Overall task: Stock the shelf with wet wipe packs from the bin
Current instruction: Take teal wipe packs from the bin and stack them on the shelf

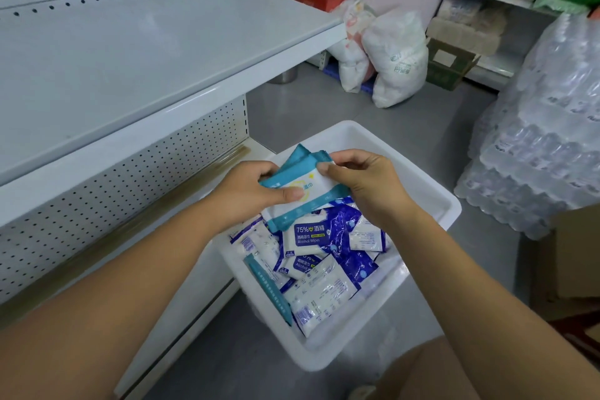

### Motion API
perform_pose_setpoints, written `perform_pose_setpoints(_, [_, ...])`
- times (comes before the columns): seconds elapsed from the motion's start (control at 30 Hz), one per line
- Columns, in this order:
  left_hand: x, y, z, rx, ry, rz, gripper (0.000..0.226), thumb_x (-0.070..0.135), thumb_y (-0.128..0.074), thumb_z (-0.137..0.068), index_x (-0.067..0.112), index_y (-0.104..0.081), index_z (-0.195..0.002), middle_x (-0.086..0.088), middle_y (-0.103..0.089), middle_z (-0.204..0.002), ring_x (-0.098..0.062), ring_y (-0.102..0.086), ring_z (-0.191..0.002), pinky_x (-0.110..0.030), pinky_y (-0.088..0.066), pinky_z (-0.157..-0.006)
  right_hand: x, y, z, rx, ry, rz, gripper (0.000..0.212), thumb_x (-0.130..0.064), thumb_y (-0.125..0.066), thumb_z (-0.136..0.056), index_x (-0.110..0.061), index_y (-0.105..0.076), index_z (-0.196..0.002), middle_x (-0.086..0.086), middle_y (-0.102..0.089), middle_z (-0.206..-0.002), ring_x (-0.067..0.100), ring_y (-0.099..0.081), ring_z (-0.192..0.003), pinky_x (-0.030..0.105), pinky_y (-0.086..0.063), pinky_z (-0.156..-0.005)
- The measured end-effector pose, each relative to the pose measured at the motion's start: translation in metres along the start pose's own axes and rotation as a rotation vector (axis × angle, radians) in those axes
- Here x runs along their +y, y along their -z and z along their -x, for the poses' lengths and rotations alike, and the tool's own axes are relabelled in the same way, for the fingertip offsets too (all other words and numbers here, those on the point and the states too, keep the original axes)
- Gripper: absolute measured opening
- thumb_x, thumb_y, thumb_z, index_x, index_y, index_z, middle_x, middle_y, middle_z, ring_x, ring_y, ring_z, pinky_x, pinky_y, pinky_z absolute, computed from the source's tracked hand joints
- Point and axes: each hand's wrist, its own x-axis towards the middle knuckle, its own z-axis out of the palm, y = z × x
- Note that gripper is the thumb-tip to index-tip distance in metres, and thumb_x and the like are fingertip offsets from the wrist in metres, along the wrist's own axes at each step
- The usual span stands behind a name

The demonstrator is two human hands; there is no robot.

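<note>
Two bare hands meet over the white bin (431,201), sharing a small bundle of teal-and-white wet wipe packs (305,183). The left hand (246,193) grips the bundle's left end, thumb laid flat across the top face and the other fingers (266,170) curled behind it. The right hand (367,187) pinches the far right corner, thumb tip on the white panel and the remaining fingers bent over the teal edge. I cannot tell how many packs the bundle holds; at least two teal edges show beside the right thumb. Directly below the fingers, inside the bin, lies a loose heap of blue-and-white packs (328,273), one of them face up, printed "75% Alcohol Wipes", just beneath the held bundle. Up and to the left of the fingers runs the white shelf (136,52) with its perforated back panel, well apart from the bundle. Far to the right of the fingers, shrink-wrapped water bottle cases (535,156) are stacked on the grey floor (292,101).
</note>
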Motion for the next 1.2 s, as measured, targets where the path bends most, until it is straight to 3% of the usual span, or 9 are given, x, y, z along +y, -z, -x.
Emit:
perform_pose_setpoints(0.13, [-0.018,0.023,0.022,0.102,0.071,0.012,0.037,0.032,-0.09,-0.071,0.012,-0.073,-0.096,-0.008,-0.077,-0.091,-0.028,-0.075,-0.086,-0.047,-0.062,-0.076,0.021,-0.015,0.011,-0.064,-0.101,0.149,0.046,-0.018,-0.081,-0.08,-0.012,-0.065,-0.123,0.006,-0.072,-0.115,0.021,-0.073,-0.102,0.044,-0.059,-0.092])
perform_pose_setpoints(0.27, [-0.034,0.043,0.053,0.291,0.115,0.077,0.018,0.023,-0.084,-0.079,0.017,-0.072,-0.091,0.001,-0.077,-0.082,-0.009,-0.073,-0.069,-0.027,-0.057,-0.056,0.049,-0.037,0.037,-0.266,-0.292,0.397,0.054,-0.044,-0.077,-0.083,-0.016,-0.061,-0.127,0.001,-0.072,-0.115,0.015,-0.072,-0.102,0.038,-0.058,-0.094])
perform_pose_setpoints(0.4, [-0.048,0.05,0.077,0.417,0.174,0.118,0.021,0.026,-0.083,-0.081,0.014,-0.072,-0.093,-0.001,-0.077,-0.085,-0.017,-0.074,-0.077,-0.035,-0.061,-0.069,0.073,-0.06,0.057,-0.41,-0.478,0.577,0.066,-0.068,-0.06,-0.085,-0.023,-0.057,-0.133,-0.002,-0.062,-0.129,0.018,-0.061,-0.115,0.041,-0.053,-0.1])
perform_pose_setpoints(0.57, [-0.058,0.041,0.097,0.385,0.213,0.2,0.017,0.024,-0.082,-0.083,0.014,-0.073,-0.093,-0.001,-0.078,-0.086,-0.021,-0.075,-0.081,-0.038,-0.062,-0.073,0.082,-0.067,0.071,-0.393,-0.485,0.506,0.062,-0.061,-0.067,-0.084,-0.021,-0.06,-0.13,-0.002,-0.062,-0.12,0.015,-0.061,-0.11,0.032,-0.054,-0.095])
perform_pose_setpoints(0.67, [-0.05,0.04,0.104,0.366,0.215,0.26,0.018,0.023,-0.08,-0.085,0.01,-0.074,-0.096,-0.004,-0.078,-0.087,-0.017,-0.075,-0.076,-0.031,-0.061,-0.061,0.08,-0.063,0.073,-0.37,-0.4,0.524,0.052,-0.052,-0.077,-0.08,-0.021,-0.067,-0.121,-0.002,-0.068,-0.115,0.016,-0.065,-0.108,0.037,-0.056,-0.097])
perform_pose_setpoints(0.73, [-0.04,0.042,0.108,0.364,0.198,0.294,0.016,0.021,-0.079,-0.086,0.009,-0.073,-0.095,-0.001,-0.078,-0.081,-0.01,-0.073,-0.067,-0.023,-0.055,-0.052,0.077,-0.061,0.074,-0.366,-0.359,0.548,0.037,-0.051,-0.072,-0.086,-0.021,-0.072,-0.108,-0.001,-0.072,-0.108,0.017,-0.068,-0.103,0.038,-0.057,-0.095])
perform_pose_setpoints(0.83, [-0.024,0.046,0.116,0.351,0.168,0.316,0.015,0.022,-0.078,-0.086,0.01,-0.073,-0.093,0.003,-0.077,-0.075,-0.008,-0.073,-0.065,-0.022,-0.054,-0.051,0.064,-0.058,0.077,-0.287,-0.332,0.554,0.04,-0.053,-0.053,-0.098,-0.017,-0.071,-0.101,0.004,-0.073,-0.101,0.023,-0.071,-0.094,0.036,-0.056,-0.08])
perform_pose_setpoints(1.0, [0.006,0.056,0.131,0.274,0.145,0.362,0.019,0.028,-0.074,-0.089,0.011,-0.074,-0.097,-0.003,-0.079,-0.085,-0.017,-0.076,-0.078,-0.029,-0.059,-0.062,0.028,-0.057,0.067,-0.001,-0.32,0.219,0.033,-0.043,-0.045,-0.104,-0.016,-0.064,-0.113,0.013,-0.069,-0.114,0.03,-0.068,-0.105,0.048,-0.054,-0.095])
perform_pose_setpoints(1.2, [0.043,0.082,0.15,0.158,0.097,0.452,0.029,0.034,-0.065,-0.095,0.011,-0.072,-0.112,-0.007,-0.077,-0.105,-0.025,-0.074,-0.098,-0.041,-0.059,-0.085,-0.034,-0.082,0.054,0.099,-0.235,-0.191,0.027,-0.029,-0.05,-0.104,-0.008,-0.064,-0.115,0.01,-0.077,-0.1,0.025,-0.074,-0.09,0.043,-0.06,-0.073])
